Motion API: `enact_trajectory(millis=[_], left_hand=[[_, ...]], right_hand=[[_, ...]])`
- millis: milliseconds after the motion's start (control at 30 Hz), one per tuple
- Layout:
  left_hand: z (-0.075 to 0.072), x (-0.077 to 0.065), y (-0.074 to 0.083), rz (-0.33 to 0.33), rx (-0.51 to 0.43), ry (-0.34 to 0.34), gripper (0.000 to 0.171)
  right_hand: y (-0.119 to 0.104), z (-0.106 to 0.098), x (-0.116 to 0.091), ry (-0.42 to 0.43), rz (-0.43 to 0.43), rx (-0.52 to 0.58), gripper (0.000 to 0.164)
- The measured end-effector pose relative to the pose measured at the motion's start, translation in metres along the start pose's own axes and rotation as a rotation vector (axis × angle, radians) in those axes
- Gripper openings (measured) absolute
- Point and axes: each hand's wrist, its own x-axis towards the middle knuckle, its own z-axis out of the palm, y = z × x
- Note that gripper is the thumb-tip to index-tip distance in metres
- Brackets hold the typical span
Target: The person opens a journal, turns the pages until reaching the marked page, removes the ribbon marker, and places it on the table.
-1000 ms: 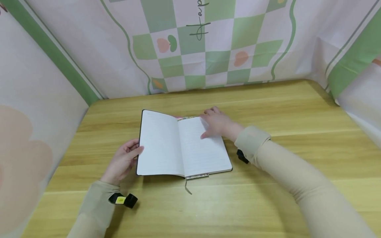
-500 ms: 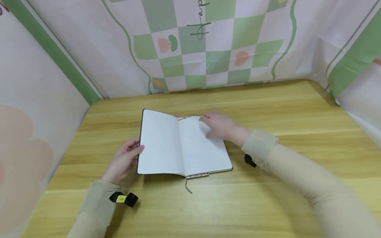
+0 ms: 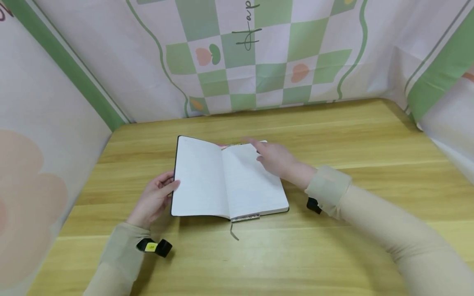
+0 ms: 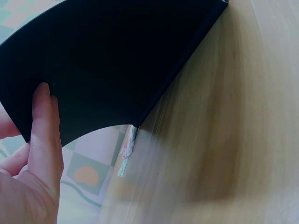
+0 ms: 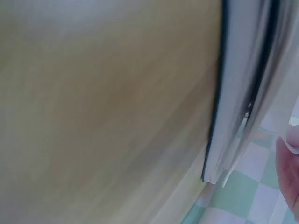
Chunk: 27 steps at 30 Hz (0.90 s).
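Notebook (image 3: 198, 176) is open, right page (image 3: 255, 189) not yet turned; your left fingers (image 3: 169, 188) clamp its cover (image 4: 107, 60); your right fingers' (image 3: 255, 144) grip: cannot tell.

Head view looks forward and down over the open, black-covered paper notebook (image 3: 255, 189); close up, left-wrist view faces its cover (image 4: 107, 60), right-wrist view its page edges (image 5: 240, 84); all share the yellowish wooden bench (image 3: 296, 255).

My left hand (image 3: 152, 199) sits at left, thumb on the near face and fingers behind, pinching. From the near right, my right forearm (image 3: 385, 230) slants farther in, right hand (image 3: 279, 159) leading, index finger extended and blurred.
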Motion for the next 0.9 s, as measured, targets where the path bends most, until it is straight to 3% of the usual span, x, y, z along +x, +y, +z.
enact_trajectory(millis=[167, 233, 567, 800, 900], left_hand=[[0.0009, 0.0011, -0.0012, -0.001, -0.003, 0.007, 0.021], [0.001, 0.0013, -0.0015, -0.003, -0.008, 0.01, 0.02], [0.0005, 0.001, -0.0018, 0.004, -0.014, 0.013, 0.017], [-0.0002, 0.0007, -0.0015, 0.003, 0.0, 0.008, 0.019], [0.0, 0.0, -0.0013, 0.001, 0.005, 0.007, 0.022]], right_hand=[[-0.0005, -0.0013, -0.0031, 0.113, -0.003, 0.046, 0.025], [-0.001, -0.0019, -0.0039, 0.133, 0.004, 0.049, 0.019], [-0.002, -0.0059, -0.0029, 0.14, 0.049, 0.069, 0.033], [0.0029, -0.0048, -0.0025, 0.132, 0.04, 0.009, 0.047], [0.0033, -0.0035, -0.0034, 0.146, 0.024, -0.014, 0.042]])
